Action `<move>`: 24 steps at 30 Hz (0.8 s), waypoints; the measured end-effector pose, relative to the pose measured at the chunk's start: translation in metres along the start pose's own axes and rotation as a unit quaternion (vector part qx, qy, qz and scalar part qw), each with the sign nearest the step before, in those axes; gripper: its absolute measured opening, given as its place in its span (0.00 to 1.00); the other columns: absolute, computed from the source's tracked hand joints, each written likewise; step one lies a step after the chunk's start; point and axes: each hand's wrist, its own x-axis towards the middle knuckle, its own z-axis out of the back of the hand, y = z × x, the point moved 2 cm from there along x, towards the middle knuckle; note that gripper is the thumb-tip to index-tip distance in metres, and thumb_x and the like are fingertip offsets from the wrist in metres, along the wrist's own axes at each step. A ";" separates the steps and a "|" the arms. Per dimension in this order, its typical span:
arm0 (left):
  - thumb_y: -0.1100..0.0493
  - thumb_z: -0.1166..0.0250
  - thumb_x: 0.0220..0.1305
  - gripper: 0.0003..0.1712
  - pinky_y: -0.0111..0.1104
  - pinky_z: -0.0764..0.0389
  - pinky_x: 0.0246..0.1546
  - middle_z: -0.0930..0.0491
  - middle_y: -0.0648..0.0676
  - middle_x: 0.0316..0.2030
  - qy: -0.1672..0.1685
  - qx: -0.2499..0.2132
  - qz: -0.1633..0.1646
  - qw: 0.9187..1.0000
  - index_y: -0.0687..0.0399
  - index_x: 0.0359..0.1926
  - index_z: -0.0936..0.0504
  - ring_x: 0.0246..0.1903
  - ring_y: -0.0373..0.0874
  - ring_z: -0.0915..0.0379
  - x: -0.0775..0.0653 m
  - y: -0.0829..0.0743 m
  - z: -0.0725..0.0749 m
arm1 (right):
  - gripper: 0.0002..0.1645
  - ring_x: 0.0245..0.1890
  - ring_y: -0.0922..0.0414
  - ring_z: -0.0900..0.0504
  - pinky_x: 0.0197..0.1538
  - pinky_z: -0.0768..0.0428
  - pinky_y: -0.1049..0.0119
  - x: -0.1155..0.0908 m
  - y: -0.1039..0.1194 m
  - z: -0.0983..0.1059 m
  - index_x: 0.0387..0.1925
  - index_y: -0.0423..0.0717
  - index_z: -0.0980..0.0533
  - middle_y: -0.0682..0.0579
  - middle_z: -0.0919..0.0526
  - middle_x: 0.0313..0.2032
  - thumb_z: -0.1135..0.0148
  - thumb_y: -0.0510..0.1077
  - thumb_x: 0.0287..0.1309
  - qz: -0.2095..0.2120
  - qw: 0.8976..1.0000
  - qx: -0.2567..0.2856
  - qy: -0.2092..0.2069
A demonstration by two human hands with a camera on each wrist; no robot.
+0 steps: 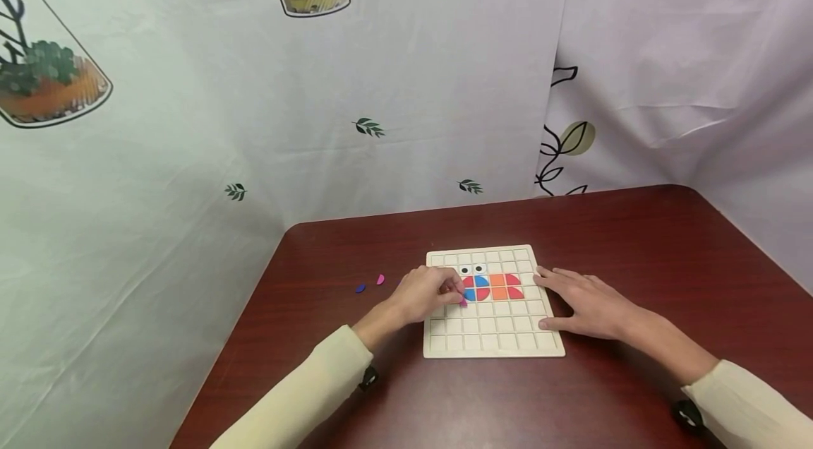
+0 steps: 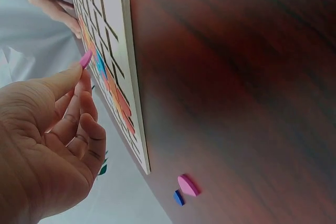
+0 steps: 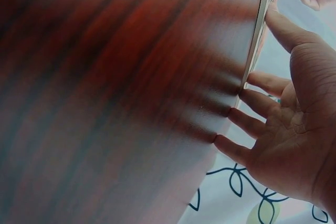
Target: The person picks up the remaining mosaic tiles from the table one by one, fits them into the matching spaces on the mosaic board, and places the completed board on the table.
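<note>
A cream board (image 1: 494, 345) with a grid of square recesses lies on the table. My left hand (image 1: 424, 295) is over its left side and pinches a small pink piece (image 2: 86, 59) between thumb and fingertip, close to the coloured pieces. Set in the grid are blue and red rounded pieces (image 1: 483, 293), orange squares (image 1: 498, 286), and red pieces at the right end of the row. Two eye pieces (image 1: 479, 269) sit just above them. With fingers spread, my right hand (image 1: 587, 304) rests at the board's right edge, thumb and fingertip touching it.
Left of the board, a pink half-round piece (image 1: 380, 279) and a blue piece (image 1: 360, 289) lie loose on the dark red wooden table (image 1: 610, 237). A white cloth (image 1: 406, 166) printed with plants hangs behind the table and along its sides.
</note>
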 end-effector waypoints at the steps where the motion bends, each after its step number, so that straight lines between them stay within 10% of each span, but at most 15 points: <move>1: 0.53 0.25 0.69 0.04 0.30 0.26 0.36 0.18 0.34 0.30 0.000 0.001 -0.002 1.000 0.42 0.39 0.13 0.32 0.30 0.25 0.000 0.000 -0.001 | 0.54 0.72 0.33 0.31 0.62 0.29 0.30 0.000 0.000 0.000 0.72 0.40 0.26 0.38 0.29 0.74 0.25 0.71 0.56 0.001 1.000 0.001 -0.001; 24: 0.54 0.26 0.71 0.02 0.27 0.27 0.35 0.19 0.33 0.29 0.013 0.017 -0.029 0.999 0.42 0.39 0.12 0.30 0.27 0.26 0.005 -0.009 -0.017 | 0.54 0.72 0.33 0.31 0.63 0.30 0.30 0.000 0.000 0.001 0.72 0.40 0.26 0.39 0.29 0.74 0.24 0.70 0.56 -0.001 1.000 0.006 0.000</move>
